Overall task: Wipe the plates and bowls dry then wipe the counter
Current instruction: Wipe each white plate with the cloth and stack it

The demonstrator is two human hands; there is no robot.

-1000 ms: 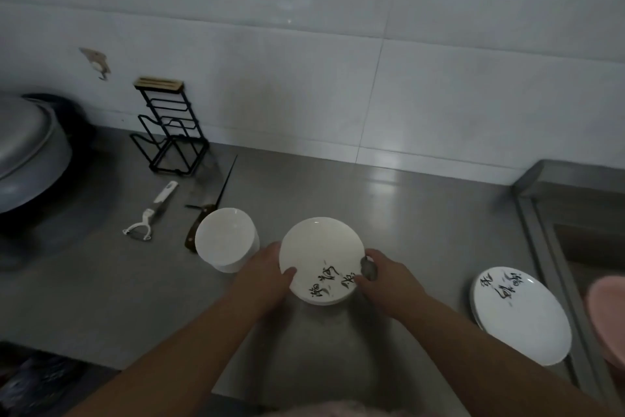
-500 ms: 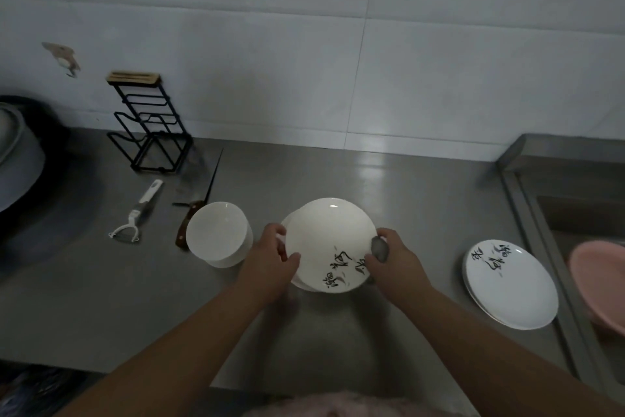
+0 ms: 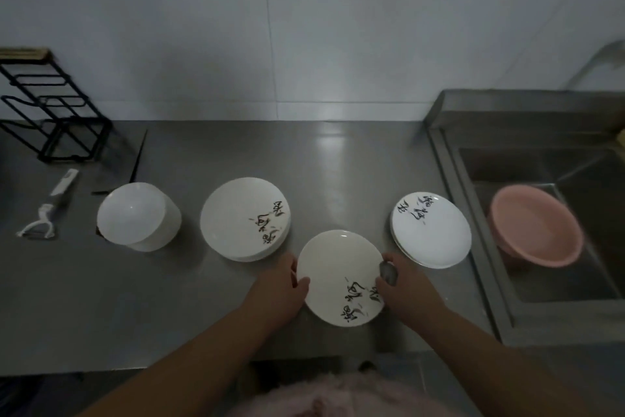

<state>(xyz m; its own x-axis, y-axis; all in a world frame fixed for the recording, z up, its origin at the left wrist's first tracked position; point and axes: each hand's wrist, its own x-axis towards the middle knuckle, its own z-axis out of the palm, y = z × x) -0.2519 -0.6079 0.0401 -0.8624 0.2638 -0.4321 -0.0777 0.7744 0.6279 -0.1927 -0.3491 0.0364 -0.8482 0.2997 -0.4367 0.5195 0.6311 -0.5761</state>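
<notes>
Brushed steel counter (image 3: 338, 163), both hands, left (image 3: 282, 284) and right (image 3: 404, 284), gripping round glossy white plate (image 3: 338, 278) rims

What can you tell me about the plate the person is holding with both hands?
The held plate is round, white and glossy, like ceramic, with dark brush-style writing near its lower right edge. It faces up, tilted slightly, above the steel counter near the front edge, between the plate stack on its left and the plates by the sink. The left hand holds its left rim, thumb on top. The right hand holds its right rim, with something small and grey in its grip.
</notes>
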